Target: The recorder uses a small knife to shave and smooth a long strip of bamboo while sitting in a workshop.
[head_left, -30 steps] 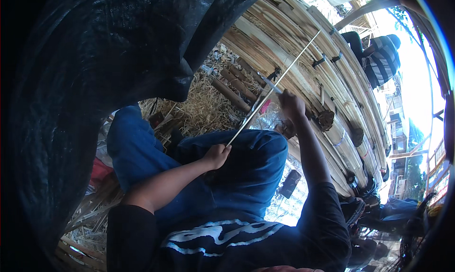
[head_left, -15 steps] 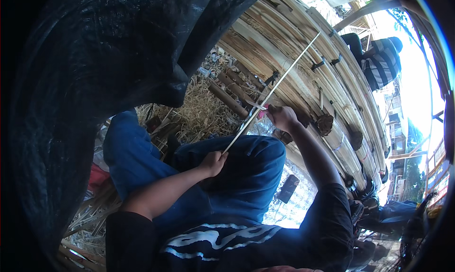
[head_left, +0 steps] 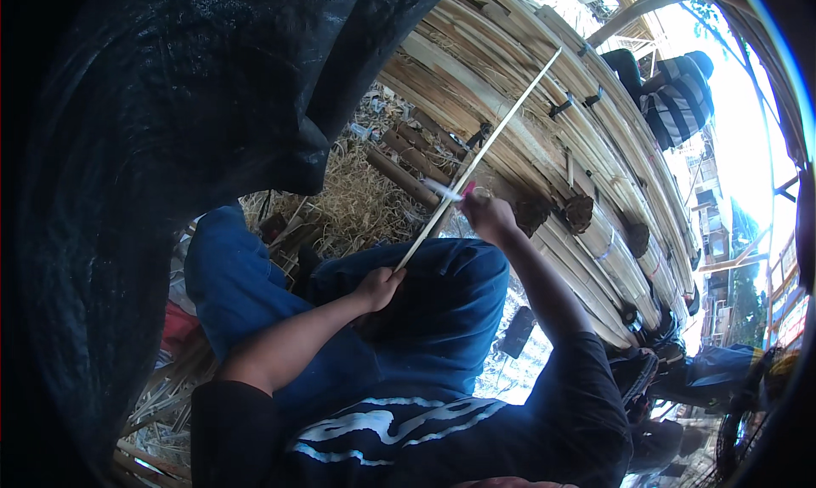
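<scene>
A long, thin, pale strip point(head_left: 507, 121), seemingly wood or bamboo, slants from my lap up to the far right. My left hand point(head_left: 380, 289) is closed round its near end, just above my thigh. In my right hand point(head_left: 488, 215) is a knife point(head_left: 441, 190), its light blade smeared by motion and lying across the strip. Something pink shows at the knife's handle, mostly covered by my fingers. Whether the blade touches the strip I cannot tell.
Long bundled wooden strips point(head_left: 527, 88) are stacked ahead and to the right, tied with dark bands. Curly shavings point(head_left: 344, 195) cover the ground beyond my knees. A black plastic sheet point(head_left: 170, 131) hangs at left. Another person point(head_left: 677, 103) in striped clothing is at far right.
My right hand with the knife has shifted slightly left, and the blade has blurred. The strip's far tip has moved a little left; my left hand keeps its hold.
</scene>
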A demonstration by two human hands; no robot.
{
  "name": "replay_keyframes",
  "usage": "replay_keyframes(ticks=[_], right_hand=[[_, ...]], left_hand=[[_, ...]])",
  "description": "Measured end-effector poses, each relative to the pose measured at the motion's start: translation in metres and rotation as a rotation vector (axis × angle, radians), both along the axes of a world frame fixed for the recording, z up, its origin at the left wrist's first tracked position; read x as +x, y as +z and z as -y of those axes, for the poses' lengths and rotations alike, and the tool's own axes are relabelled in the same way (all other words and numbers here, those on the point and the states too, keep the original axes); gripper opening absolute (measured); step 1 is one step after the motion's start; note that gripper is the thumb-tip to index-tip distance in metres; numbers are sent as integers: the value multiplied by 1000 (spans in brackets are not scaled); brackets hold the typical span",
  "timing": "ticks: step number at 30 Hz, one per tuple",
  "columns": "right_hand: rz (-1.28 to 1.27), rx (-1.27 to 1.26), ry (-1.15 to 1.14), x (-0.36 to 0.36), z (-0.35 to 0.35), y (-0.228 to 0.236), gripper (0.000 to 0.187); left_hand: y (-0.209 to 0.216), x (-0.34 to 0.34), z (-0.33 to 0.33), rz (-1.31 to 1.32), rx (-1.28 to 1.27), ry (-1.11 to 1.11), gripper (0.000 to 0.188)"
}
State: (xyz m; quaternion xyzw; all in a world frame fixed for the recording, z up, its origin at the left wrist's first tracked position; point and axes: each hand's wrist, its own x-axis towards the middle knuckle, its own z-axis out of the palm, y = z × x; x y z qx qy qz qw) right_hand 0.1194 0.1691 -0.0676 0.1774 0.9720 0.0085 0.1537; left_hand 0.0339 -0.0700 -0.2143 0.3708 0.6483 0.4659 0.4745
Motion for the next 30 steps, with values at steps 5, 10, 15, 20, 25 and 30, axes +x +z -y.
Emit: replay_keyframes(ticks=[5, 10, 15, 20, 25, 30], right_hand=[[53, -116, -322, 7, 39, -19, 40], [37, -35, -187, 5, 37, -9, 35], [-57, 192, -423, 37, -40, -10, 28], [-93, -67, -197, 54, 88, 6, 26], [-817, -108, -542, 83, 87, -36, 23], [-1029, -29, -584, 83, 89, -41, 25]], left_hand=[[-6, -9, -7, 264, -59, -79, 46], [8, -19, -1, 689, -187, -167, 44], [51, -22, -4, 591, -330, -129, 38], [60, -26, 8, 630, -293, -100, 24], [73, -22, 16, 591, -141, 23, 18], [69, -28, 11, 504, 12, 29, 15]])
